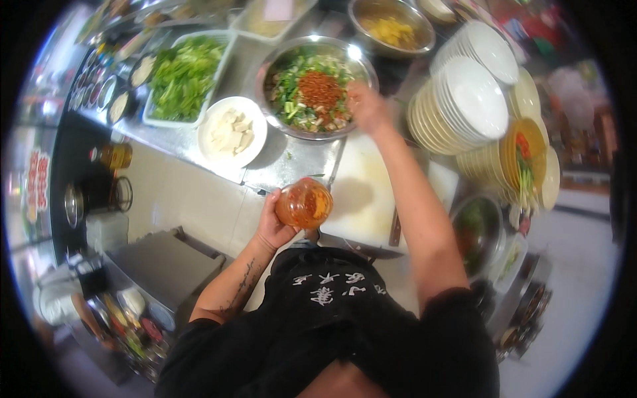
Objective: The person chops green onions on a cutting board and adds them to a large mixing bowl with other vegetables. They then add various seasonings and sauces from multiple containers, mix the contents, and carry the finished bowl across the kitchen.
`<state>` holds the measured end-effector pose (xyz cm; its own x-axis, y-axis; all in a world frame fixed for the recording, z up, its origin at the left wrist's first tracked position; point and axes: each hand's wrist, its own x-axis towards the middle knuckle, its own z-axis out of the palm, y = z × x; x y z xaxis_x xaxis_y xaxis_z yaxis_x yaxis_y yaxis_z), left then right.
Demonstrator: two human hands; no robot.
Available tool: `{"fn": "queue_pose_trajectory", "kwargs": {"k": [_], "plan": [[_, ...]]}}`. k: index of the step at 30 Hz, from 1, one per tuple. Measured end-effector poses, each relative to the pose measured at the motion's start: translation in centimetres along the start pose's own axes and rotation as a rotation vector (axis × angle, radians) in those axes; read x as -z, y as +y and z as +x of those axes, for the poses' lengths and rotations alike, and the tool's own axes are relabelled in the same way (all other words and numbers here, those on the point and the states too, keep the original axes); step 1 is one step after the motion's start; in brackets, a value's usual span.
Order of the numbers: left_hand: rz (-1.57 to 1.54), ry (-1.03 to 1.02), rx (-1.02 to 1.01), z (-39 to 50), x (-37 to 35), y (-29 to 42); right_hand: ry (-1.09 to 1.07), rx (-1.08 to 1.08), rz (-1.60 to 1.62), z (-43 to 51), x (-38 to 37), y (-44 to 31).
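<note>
My left hand (pixel 279 224) grips a clear jar (pixel 303 203) smeared inside with red-orange chili sauce, held in front of my apron. My right hand (pixel 367 107) is at the right rim of a large stainless steel mixing bowl (pixel 371 69). Its fingers are curled and blurred, so I cannot tell whether they hold anything. Inside the bowl, a mound of red chopped chili (pixel 320 89) lies on chopped greens and pale pieces (pixel 293 110). Just left of the bowl stands a white bowl of tofu pieces (pixel 234 133).
A tub of leafy greens (pixel 186 79) is at the left. Stacked white plates (pixel 473 99) rise to the right, near a cutting board (pixel 358 199) with a knife (pixel 395 229). A steel bowl of yellow pieces (pixel 393 32) sits behind. Another person (pixel 62 298) is at lower left.
</note>
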<state>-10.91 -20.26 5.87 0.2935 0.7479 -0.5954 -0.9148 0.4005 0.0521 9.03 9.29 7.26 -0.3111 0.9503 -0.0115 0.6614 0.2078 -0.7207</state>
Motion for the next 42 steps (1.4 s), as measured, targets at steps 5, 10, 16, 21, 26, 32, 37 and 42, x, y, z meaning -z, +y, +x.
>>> {"fn": "queue_pose_trajectory", "kwargs": {"k": [5, 10, 16, 21, 26, 32, 37, 42], "plan": [[0.099, -0.156, 0.148, 2.7, -2.6, 2.7, -0.282, -0.104, 0.691, -12.1, -2.4, -0.4], [0.075, -0.313, 0.298, 3.0, -6.5, 1.3, -0.374, -0.346, 1.376, -18.2, -3.4, -2.8], [-0.016, -0.127, 0.232, 1.2, -9.0, -2.5, -0.046, -0.228, 1.225, -18.0, -1.8, -2.7], [0.075, 0.124, -0.038, -0.5, -6.0, -0.8, -0.137, -0.231, 1.367, -16.0, 0.0, -4.3], [0.02, -0.236, 0.016, 0.0, -1.9, -1.2, -0.281, 0.167, 0.717, -17.4, 6.2, -6.7], [-0.061, -0.012, -0.252, -1.5, -2.1, -2.7, -0.235, 0.818, 0.057, -17.1, 2.7, -12.4], [-0.091, -0.044, -0.309, -2.9, 1.3, -2.9, -0.317, 1.04, -0.174, -15.6, -1.7, -15.5], [-0.22, -0.291, -0.13, -4.3, 7.2, -1.6, -0.611, 1.456, -0.093, -13.2, -4.2, -19.6]]}}
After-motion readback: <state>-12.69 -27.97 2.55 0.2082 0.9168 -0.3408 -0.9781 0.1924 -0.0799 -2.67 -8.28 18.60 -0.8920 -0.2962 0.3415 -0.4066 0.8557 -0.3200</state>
